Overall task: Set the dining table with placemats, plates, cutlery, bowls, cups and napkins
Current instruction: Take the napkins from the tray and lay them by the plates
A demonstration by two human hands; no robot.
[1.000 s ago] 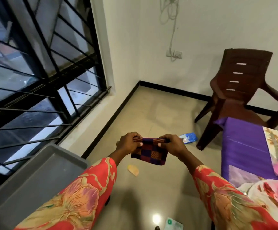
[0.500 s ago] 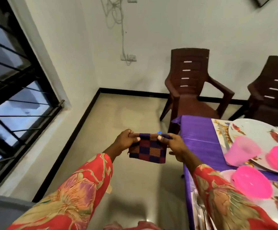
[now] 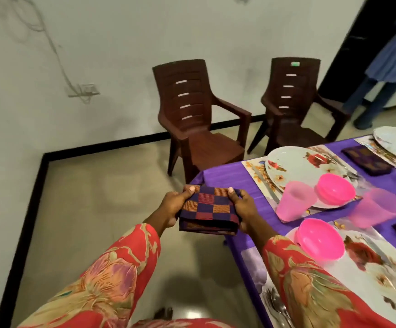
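Note:
A folded checked napkin (image 3: 210,208) in purple, orange and red is held flat in front of me, just off the table's left corner. My left hand (image 3: 172,207) grips its left edge and my right hand (image 3: 243,209) grips its right edge, thumbs on top. On the purple-covered table (image 3: 220,179) lie floral placemats with white floral plates (image 3: 294,165), pink bowls (image 3: 335,188) (image 3: 320,239) and pink cups (image 3: 295,201) (image 3: 376,208). Spoons (image 3: 276,304) lie by the near plate. A dark folded napkin (image 3: 367,159) rests farther along the table.
Two brown plastic chairs (image 3: 199,119) (image 3: 294,102) stand against the far wall beside the table. A person's legs (image 3: 372,100) stand at the far right by a dark doorway. Bare floor stretches to my left.
The view has swung right from the window toward the table. Both hands carried the napkin along, and it now lies flatter between them, near the table corner.

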